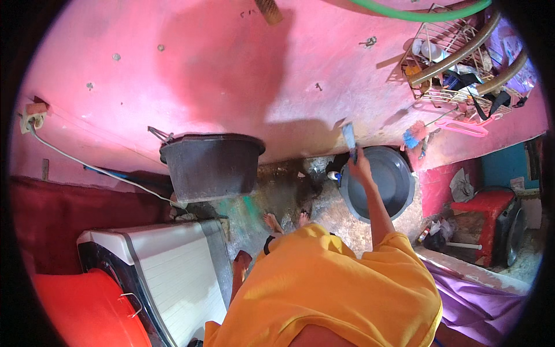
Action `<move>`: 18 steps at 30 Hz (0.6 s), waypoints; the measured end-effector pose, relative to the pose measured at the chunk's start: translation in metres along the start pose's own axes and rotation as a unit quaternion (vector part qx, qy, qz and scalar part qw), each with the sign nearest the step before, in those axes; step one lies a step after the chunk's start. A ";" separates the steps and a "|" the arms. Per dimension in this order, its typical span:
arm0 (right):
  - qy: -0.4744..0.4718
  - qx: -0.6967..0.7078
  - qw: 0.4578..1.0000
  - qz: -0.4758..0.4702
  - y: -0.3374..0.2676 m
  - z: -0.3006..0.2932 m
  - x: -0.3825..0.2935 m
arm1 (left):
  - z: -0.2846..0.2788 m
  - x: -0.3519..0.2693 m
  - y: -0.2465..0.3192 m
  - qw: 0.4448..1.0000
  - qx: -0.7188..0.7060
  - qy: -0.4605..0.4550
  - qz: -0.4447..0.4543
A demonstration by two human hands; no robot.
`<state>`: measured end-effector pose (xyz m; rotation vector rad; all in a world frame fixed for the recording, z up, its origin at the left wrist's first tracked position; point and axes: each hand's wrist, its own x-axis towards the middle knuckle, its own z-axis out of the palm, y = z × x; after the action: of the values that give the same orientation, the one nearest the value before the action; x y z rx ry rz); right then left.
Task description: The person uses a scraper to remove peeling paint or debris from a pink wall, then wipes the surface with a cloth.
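My right hand (360, 167) grips the dark handle of a flat scraper (348, 135), its pale blade pointing up near the pink wall (299, 99). The hand is above the left side of a round grey plastic basin (383, 191) on the floor. My left hand (243, 261) hangs low beside my body, next to the white machine, around a dark reddish object whose kind I cannot tell. A small white bottle with a blue part (334, 175) lies just left of the basin.
A large black tub (212, 169) hangs on the wall. Left are a white appliance (173, 269), a red basin (86, 308) and a power cable (99, 158). A wire rack (451, 56) with bottles, hoses and a pink hanger (461, 126) is at upper right; a red stand (488, 212) is at right.
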<state>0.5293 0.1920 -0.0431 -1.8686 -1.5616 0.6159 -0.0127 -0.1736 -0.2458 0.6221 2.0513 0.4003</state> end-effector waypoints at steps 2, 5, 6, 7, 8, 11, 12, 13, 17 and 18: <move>-0.120 0.021 0.991 0.048 0.023 0.010 -0.025 | 0.006 -0.003 -0.010 1.000 0.000 -0.006 -0.006; -0.323 0.042 0.935 0.139 0.039 0.019 -0.061 | 0.018 -0.007 -0.026 1.000 0.018 -0.015 -0.016; -0.346 -0.012 0.933 0.095 0.041 0.023 -0.072 | 0.022 -0.008 -0.031 0.999 0.026 -0.019 -0.015; -0.367 -0.065 0.927 0.041 0.043 0.029 -0.082 | 0.026 -0.009 -0.035 0.999 0.038 -0.023 -0.014; -0.383 -0.041 0.923 0.016 0.043 0.038 -0.094 | 0.030 -0.010 -0.038 0.995 0.094 -0.029 -0.008; -0.530 0.040 0.841 0.101 0.054 0.055 -0.131 | 0.038 -0.010 -0.041 0.992 -0.071 -0.024 -0.098; -0.534 0.023 0.828 0.169 0.058 0.062 -0.147 | 0.039 -0.009 -0.040 0.992 -0.073 -0.022 -0.101; -0.537 0.016 0.815 0.219 0.061 0.072 -0.164 | 0.039 -0.009 -0.036 0.991 -0.075 -0.019 -0.105; -0.445 -0.113 0.869 0.185 0.084 0.085 -0.231 | 0.030 -0.010 -0.008 0.967 -0.222 -0.090 -0.086; -0.442 -0.113 0.871 0.184 0.093 0.084 -0.242 | 0.024 -0.011 0.001 0.941 -0.291 -0.170 -0.038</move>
<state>0.4884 -0.0421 -0.1774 -2.2275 -1.8576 1.7178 0.0129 -0.1781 -0.2507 0.2246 1.5145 0.7594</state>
